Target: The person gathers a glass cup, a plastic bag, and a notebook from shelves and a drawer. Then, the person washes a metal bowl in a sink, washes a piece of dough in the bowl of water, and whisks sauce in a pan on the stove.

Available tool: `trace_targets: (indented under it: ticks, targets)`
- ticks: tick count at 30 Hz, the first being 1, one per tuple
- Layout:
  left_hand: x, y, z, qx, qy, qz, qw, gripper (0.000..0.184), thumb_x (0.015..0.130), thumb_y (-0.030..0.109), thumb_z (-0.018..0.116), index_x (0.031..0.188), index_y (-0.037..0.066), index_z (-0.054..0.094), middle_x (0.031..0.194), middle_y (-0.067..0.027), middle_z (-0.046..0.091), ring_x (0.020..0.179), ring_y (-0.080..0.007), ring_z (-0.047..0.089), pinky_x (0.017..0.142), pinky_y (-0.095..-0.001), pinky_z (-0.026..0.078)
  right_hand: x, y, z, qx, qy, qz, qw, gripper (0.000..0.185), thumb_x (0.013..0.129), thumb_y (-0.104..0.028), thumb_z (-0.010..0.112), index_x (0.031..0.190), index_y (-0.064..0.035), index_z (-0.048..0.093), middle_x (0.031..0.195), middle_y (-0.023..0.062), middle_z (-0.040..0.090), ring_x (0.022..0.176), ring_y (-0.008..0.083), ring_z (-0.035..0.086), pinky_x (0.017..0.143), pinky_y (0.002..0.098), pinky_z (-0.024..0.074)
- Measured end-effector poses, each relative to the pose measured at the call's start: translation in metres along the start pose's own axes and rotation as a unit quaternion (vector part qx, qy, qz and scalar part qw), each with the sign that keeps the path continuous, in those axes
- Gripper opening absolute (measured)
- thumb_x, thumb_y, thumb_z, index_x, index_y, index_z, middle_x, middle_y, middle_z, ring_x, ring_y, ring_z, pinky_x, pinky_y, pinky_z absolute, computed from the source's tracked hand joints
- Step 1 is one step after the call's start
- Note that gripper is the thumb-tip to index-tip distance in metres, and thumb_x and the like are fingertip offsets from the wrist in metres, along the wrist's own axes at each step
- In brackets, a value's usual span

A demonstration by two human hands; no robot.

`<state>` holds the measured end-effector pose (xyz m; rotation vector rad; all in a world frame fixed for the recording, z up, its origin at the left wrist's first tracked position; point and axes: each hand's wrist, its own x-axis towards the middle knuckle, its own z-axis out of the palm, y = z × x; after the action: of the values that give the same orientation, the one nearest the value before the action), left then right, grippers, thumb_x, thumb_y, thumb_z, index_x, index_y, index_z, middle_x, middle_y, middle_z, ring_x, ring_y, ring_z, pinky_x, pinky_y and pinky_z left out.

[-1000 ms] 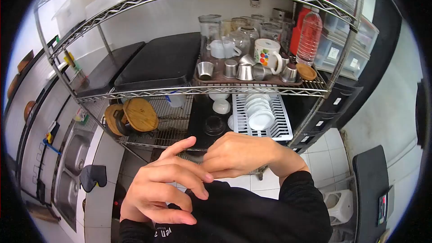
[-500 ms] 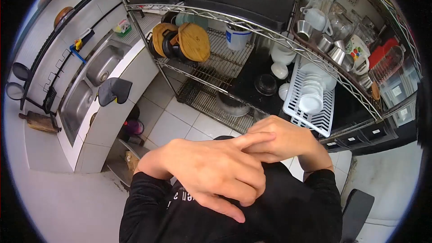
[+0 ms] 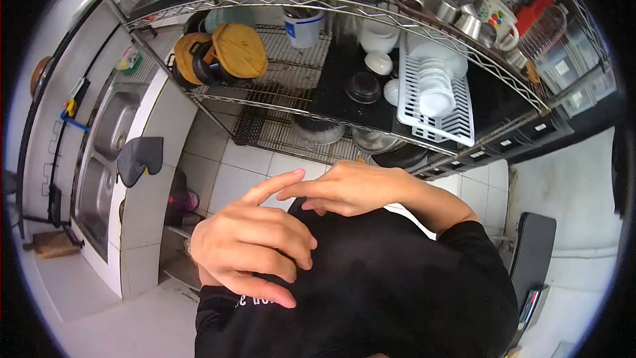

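We observed two bare hands in front of a black shirt [image 3: 404,272]. The left hand [image 3: 255,242] was open, its fingers apart and loosely curled, pointing rightward; the right hand [image 3: 361,189] was loosely open but narrow, bent at the wrist, pointing leftward. We saw neither holding anything. The shirt lay just below both. The right forearm slanted out of its sleeve; the left was mostly hidden.

We could see neither palm, nor tell whether the fingertips touched. The left hand and folds hid part of the lettering, and the shelf edge partly covered a metal pan [image 3: 318,135].

Beyond the hands, we noted the wire rack [image 3: 318,2], bearing a white dish rack [image 3: 472,122] with small dishes [image 3: 437,102]. Open tiled floor [image 3: 245,158] separated it from the sink counter [image 3: 142,232]; a pale wall [image 3: 570,192] bounded the right side.
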<state>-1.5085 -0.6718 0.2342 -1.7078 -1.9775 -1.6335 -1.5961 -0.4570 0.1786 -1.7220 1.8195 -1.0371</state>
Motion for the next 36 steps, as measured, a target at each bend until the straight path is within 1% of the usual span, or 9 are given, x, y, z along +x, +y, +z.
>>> trace_targets:
  ticks: [7, 9, 13, 18, 21, 24, 31, 33, 36]
  targets:
    - [-0.01, -0.006, -0.005, -0.027, -0.016, 0.031, 0.999, 0.028, 0.075, 0.033, 0.082, 0.071, 0.01, 0.065, 0.083, -0.0068, 0.07, 0.084, -0.0262, 0.07, 0.109, -0.0693, 0.008, 0.005, -0.009, 0.011, -0.023, -0.021, 0.028, 0.999, 0.036, 0.086, -0.004, 0.058, 0.122, -0.0102, 0.058, 0.079, 0.0078, 0.068, 0.07, 0.0231, 0.068, 0.062, 0.0349, 0.0533]
    - [-0.013, -0.006, -0.007, -0.031, -0.015, 0.036, 0.999, 0.028, 0.074, 0.032, 0.082, 0.07, 0.011, 0.065, 0.083, -0.0068, 0.071, 0.084, -0.0265, 0.07, 0.109, -0.0699, 0.008, 0.004, -0.005, 0.019, 0.007, 0.001, 0.012, 1.0, 0.023, 0.091, -0.013, 0.057, 0.112, -0.007, 0.062, 0.083, 0.0145, 0.068, 0.075, 0.0307, 0.067, 0.065, 0.0412, 0.0512]
    - [-0.017, -0.007, -0.011, -0.042, -0.016, 0.05, 0.998, 0.028, 0.074, 0.031, 0.082, 0.068, 0.011, 0.064, 0.083, -0.0066, 0.071, 0.084, -0.0265, 0.07, 0.108, -0.0703, 0.009, 0.008, -0.011, 0.021, 0.01, -0.009, 0.029, 0.999, 0.024, 0.088, -0.011, 0.058, 0.111, -0.0078, 0.063, 0.085, 0.0138, 0.068, 0.076, 0.0303, 0.067, 0.065, 0.0407, 0.0514]
    - [-0.024, -0.012, -0.01, -0.06, -0.004, 0.072, 0.996, 0.029, 0.075, 0.029, 0.081, 0.064, 0.012, 0.061, 0.082, -0.0068, 0.071, 0.083, -0.026, 0.07, 0.108, -0.0706, 0.011, 0.01, -0.013, 0.026, -0.004, -0.023, 0.062, 0.998, 0.033, 0.082, -0.004, 0.058, 0.113, -0.0105, 0.065, 0.085, 0.0113, 0.069, 0.074, 0.0274, 0.067, 0.064, 0.0392, 0.0518]
    - [-0.028, -0.012, -0.013, -0.06, 0.0, 0.077, 0.995, 0.03, 0.074, 0.029, 0.082, 0.062, 0.013, 0.06, 0.081, -0.0066, 0.071, 0.083, -0.0262, 0.07, 0.108, -0.0706, 0.012, 0.012, -0.011, 0.028, 0.0, -0.016, 0.044, 0.999, 0.034, 0.081, -0.004, 0.059, 0.113, -0.011, 0.066, 0.086, 0.01, 0.069, 0.074, 0.0263, 0.067, 0.064, 0.0387, 0.0519]
    - [-0.034, -0.012, -0.014, -0.058, 0.016, 0.078, 0.995, 0.032, 0.073, 0.028, 0.082, 0.06, 0.013, 0.058, 0.081, -0.0062, 0.071, 0.083, -0.0258, 0.07, 0.107, -0.0707, 0.012, 0.017, -0.015, 0.025, -0.014, -0.043, 0.062, 0.997, 0.034, 0.081, -0.003, 0.058, 0.113, -0.0111, 0.066, 0.088, 0.0104, 0.069, 0.076, 0.0274, 0.067, 0.066, 0.0391, 0.0522]
    - [-0.044, -0.012, -0.019, -0.048, 0.032, 0.068, 0.996, 0.033, 0.074, 0.022, 0.08, 0.057, 0.013, 0.054, 0.08, -0.0049, 0.07, 0.082, -0.0251, 0.07, 0.108, -0.0704, 0.012, 0.026, -0.013, 0.028, -0.02, -0.046, 0.063, 0.997, 0.031, 0.083, -0.005, 0.058, 0.113, -0.0107, 0.066, 0.094, 0.0117, 0.07, 0.083, 0.0297, 0.067, 0.069, 0.0404, 0.0528]
    - [-0.045, -0.011, -0.021, -0.047, 0.032, 0.064, 0.996, 0.03, 0.075, 0.015, 0.076, 0.056, 0.012, 0.053, 0.08, -0.005, 0.071, 0.082, -0.0253, 0.07, 0.108, -0.0698, 0.013, 0.026, -0.009, 0.03, -0.023, -0.056, 0.068, 0.996, 0.03, 0.085, -0.006, 0.058, 0.113, -0.0101, 0.065, 0.096, 0.0116, 0.07, 0.085, 0.0296, 0.067, 0.069, 0.0403, 0.0529]
    - [-0.046, -0.01, -0.022, -0.044, 0.044, 0.053, 0.997, 0.03, 0.075, 0.011, 0.071, 0.052, 0.011, 0.051, 0.078, -0.0056, 0.071, 0.08, -0.0251, 0.071, 0.108, -0.0692, 0.015, 0.027, -0.01, 0.026, -0.025, -0.067, 0.069, 0.995, 0.03, 0.085, -0.007, 0.057, 0.113, -0.0099, 0.065, 0.096, 0.0122, 0.07, 0.085, 0.0298, 0.067, 0.07, 0.0402, 0.0529]
